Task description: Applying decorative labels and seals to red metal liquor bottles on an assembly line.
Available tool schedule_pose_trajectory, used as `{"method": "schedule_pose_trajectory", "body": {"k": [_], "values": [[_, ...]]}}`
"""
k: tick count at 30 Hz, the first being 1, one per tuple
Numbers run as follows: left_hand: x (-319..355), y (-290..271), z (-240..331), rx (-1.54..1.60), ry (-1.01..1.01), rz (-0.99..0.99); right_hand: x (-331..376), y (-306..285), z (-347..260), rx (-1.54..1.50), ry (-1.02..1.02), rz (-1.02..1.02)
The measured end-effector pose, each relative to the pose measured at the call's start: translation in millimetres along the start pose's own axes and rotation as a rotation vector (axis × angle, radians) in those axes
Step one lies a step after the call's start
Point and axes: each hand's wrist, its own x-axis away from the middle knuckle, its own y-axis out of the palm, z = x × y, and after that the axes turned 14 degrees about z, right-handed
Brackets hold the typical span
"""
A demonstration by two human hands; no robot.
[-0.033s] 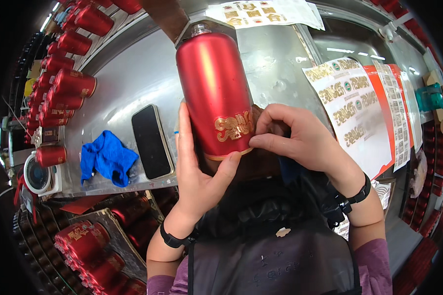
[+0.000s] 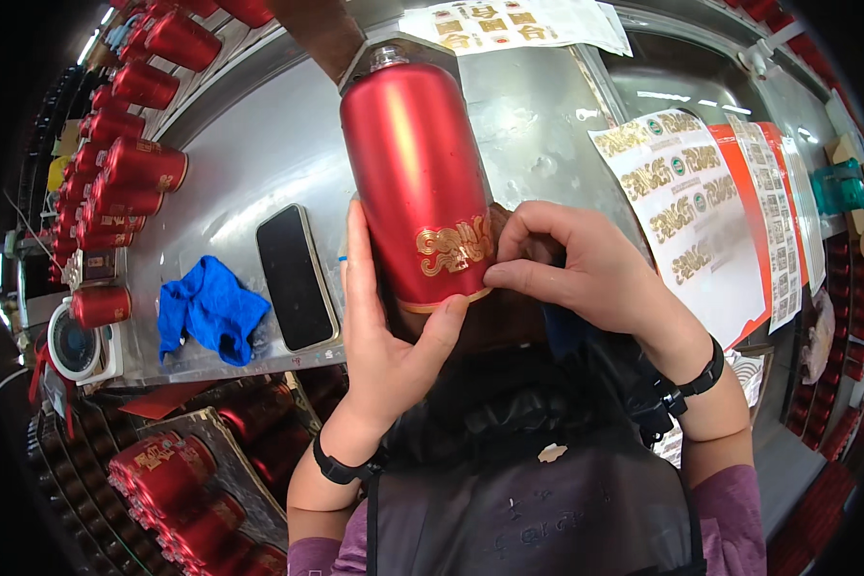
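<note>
A glossy red bottle (image 2: 408, 154) with a clear neck lies in front of me, its neck pointing away and its base toward me. Near the base it bears a raised gold emblem sticker (image 2: 446, 248). My left hand (image 2: 389, 355) cups the bottle, with long fingers along its left side and the thumb at the base rim. At the lower right, my right hand (image 2: 576, 264) has its fingers curled in, the thumb pressed to the bottle beside the emblem's right end. The bottle hides some of those fingertips.
The metal worktable (image 2: 317, 125) holds a phone (image 2: 298, 278) and a blue cloth (image 2: 211, 309). Sheets of gold stickers (image 2: 686, 206) lie at right, with another sheet (image 2: 509, 27) at the back. Red bottles (image 2: 144, 168) line the left; more lie in a crate (image 2: 173, 490) below.
</note>
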Motion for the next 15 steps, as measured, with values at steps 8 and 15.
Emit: {"method": "schedule_pose_trajectory", "body": {"k": [8, 15], "values": [[0.5, 5.6, 0.8, 0.069, -0.01, 0.038, -0.4, 0.4, 4.9, -0.035, -0.024, -0.008], [1.4, 5.6, 1.3, 0.116, -0.059, 0.06, -1.5, 2.6, 3.8, -0.045, -0.024, -0.01]]}}
